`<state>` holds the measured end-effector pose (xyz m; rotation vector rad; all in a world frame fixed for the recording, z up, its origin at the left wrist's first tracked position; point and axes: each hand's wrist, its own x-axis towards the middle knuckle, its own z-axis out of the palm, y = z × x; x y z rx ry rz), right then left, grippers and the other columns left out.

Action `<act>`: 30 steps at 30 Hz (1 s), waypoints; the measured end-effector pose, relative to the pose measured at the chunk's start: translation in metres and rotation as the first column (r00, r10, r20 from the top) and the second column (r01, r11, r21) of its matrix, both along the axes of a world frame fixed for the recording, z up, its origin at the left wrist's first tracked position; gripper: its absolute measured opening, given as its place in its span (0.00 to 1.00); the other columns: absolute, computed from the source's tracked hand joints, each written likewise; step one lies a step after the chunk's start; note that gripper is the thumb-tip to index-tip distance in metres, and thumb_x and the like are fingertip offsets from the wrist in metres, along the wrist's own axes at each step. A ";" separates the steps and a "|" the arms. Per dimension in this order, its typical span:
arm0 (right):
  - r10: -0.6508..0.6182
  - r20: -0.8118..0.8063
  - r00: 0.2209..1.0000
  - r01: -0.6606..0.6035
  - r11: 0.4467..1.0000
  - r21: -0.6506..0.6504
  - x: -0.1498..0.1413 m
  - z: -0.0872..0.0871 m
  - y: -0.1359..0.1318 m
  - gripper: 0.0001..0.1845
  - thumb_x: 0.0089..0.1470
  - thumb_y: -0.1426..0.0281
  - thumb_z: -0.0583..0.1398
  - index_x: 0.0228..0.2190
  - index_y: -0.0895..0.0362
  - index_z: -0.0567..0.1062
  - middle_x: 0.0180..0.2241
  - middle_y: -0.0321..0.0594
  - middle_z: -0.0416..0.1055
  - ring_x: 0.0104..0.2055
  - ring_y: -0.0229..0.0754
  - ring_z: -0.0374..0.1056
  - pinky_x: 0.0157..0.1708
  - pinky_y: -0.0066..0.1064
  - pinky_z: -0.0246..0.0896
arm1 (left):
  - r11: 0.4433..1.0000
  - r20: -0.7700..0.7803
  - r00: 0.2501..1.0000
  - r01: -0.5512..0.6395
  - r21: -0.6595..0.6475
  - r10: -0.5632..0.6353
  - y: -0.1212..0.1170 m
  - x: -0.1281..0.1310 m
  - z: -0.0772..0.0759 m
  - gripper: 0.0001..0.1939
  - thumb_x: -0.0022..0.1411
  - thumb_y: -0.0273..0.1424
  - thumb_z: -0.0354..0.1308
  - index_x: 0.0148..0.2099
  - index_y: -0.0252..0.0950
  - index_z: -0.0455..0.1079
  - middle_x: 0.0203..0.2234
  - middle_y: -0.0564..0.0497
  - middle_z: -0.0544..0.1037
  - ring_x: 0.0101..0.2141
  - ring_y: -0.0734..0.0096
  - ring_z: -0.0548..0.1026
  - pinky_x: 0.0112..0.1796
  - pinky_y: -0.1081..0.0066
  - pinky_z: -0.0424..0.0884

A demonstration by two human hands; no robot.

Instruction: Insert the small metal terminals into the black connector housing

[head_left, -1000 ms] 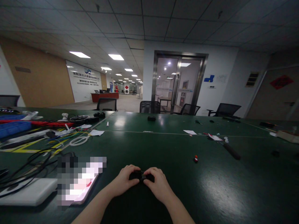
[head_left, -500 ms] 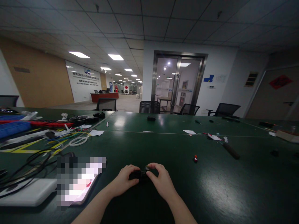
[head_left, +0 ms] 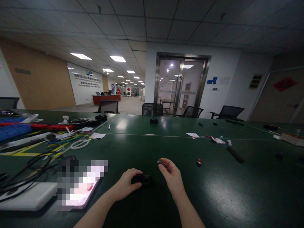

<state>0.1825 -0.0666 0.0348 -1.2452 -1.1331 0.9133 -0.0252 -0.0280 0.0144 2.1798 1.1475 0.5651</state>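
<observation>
My left hand (head_left: pixel 129 183) is closed round the left end of a small black object (head_left: pixel 146 179) on the dark green table (head_left: pixel 133 152). Its kind is hard to make out in the dim light. To the right and a little farther off, my right hand (head_left: pixel 171 174) pinches a small, thin, greyish piece (head_left: pixel 159 161) between thumb and fingertips. That piece is held apart from the black object, and the fingers partly cover it.
A lit phone (head_left: pixel 83 193), blurred out, lies left of my arms beside a white box (head_left: pixel 30 196) and black cables (head_left: pixel 35 167). Rightward are a small red-and-white item (head_left: pixel 199 162) and a dark-handled tool (head_left: pixel 235 154). Farther off sits a black block (head_left: pixel 154 121).
My right hand has moved away from the black object, to the right and slightly farther off, carrying the thin greyish piece. My left hand stays on the black object.
</observation>
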 end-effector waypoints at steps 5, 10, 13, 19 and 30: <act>-0.022 -0.092 0.995 0.022 1.000 -0.010 0.005 -0.005 0.002 0.21 0.45 0.62 0.60 0.43 0.52 0.70 0.44 0.38 0.70 0.48 0.46 0.63 0.47 0.38 0.58 | 1.000 -0.008 1.000 0.000 -0.025 0.000 -0.002 0.000 0.004 0.19 0.52 0.33 0.56 0.48 0.40 0.66 0.45 0.49 0.70 0.47 0.62 0.65 0.49 0.65 0.59; -0.045 -0.113 0.993 0.043 0.999 -0.017 0.007 -0.003 0.001 0.20 0.45 0.62 0.60 0.42 0.52 0.70 0.43 0.38 0.70 0.48 0.46 0.64 0.45 0.37 0.60 | 1.000 -0.017 1.000 -0.002 -0.030 0.001 -0.003 0.000 0.006 0.19 0.52 0.33 0.56 0.48 0.40 0.65 0.45 0.49 0.70 0.47 0.63 0.65 0.50 0.65 0.59; -0.057 -0.108 0.993 0.054 0.998 -0.028 0.006 -0.001 -0.001 0.20 0.45 0.61 0.59 0.42 0.53 0.70 0.43 0.38 0.71 0.48 0.46 0.64 0.45 0.36 0.60 | 1.000 -0.010 1.000 0.005 -0.019 -0.005 -0.003 -0.001 0.005 0.18 0.53 0.33 0.55 0.48 0.40 0.65 0.44 0.50 0.70 0.46 0.63 0.66 0.49 0.65 0.59; -0.089 -0.095 0.991 0.086 0.996 -0.035 0.004 0.001 -0.002 0.19 0.46 0.61 0.58 0.41 0.54 0.70 0.42 0.40 0.71 0.47 0.46 0.64 0.44 0.36 0.61 | 1.000 -0.005 1.000 0.008 -0.010 -0.008 -0.002 -0.001 0.003 0.18 0.53 0.34 0.56 0.48 0.41 0.65 0.45 0.50 0.70 0.46 0.62 0.66 0.49 0.65 0.59; -0.089 -0.146 0.985 0.083 0.996 -0.043 0.005 -0.001 0.000 0.18 0.45 0.62 0.59 0.40 0.55 0.70 0.42 0.40 0.71 0.47 0.46 0.64 0.45 0.37 0.60 | 1.000 -0.019 1.000 0.008 -0.015 -0.008 -0.003 0.000 0.006 0.18 0.53 0.32 0.55 0.48 0.39 0.65 0.44 0.49 0.70 0.46 0.63 0.66 0.49 0.66 0.59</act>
